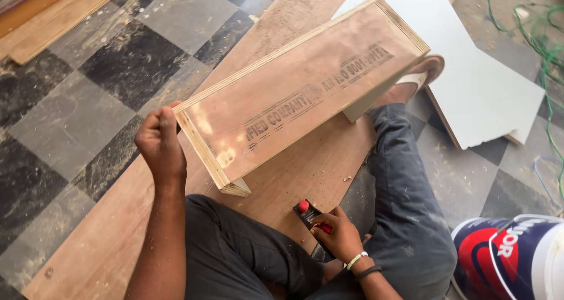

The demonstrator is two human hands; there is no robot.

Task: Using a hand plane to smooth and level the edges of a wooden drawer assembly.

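Checkered grey and black floor (70, 118) lies under a long wood sheet (117, 229), where a person sits with legs apart. His left hand (160, 144) is closed tight on the near corner of a plywood box (299, 94), which rests tilted on the sheet between his legs, and his right hand (338, 235) is wrapped around a small black and red tool (308, 213) down on the sheet. White boards (482, 83), green wire (543, 47) and a bucket (517, 259) lie to the right.
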